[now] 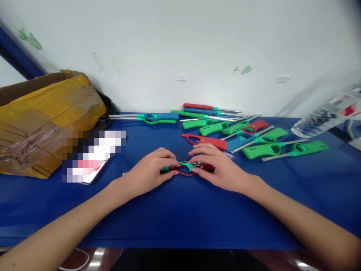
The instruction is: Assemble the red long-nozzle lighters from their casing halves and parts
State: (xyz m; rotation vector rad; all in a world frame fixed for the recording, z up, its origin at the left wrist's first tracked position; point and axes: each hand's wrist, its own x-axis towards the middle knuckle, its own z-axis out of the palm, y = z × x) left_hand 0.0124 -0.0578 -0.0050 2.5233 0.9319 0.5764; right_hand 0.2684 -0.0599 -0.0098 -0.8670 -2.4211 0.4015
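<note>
A red utility lighter (186,173) lies level between my hands, its teal trigger (188,165) showing in the finger loop. Its casing looks open, with small inner parts visible along the top. My left hand (153,169) pinches the nozzle side, and a metal tip (125,174) pokes out beyond it. On the handle side, the fingers of my right hand (218,165) close around the lighter near the trigger and cover much of the handle. Just behind my right hand rests a separate red casing piece (213,143).
Several green, blue and red lighters (261,150) are spread at the back right of the blue table (180,214). More lie by the wall (160,116). A taped cardboard box (45,128) and a phone (93,171) are at left, a plastic bottle (324,114) at right.
</note>
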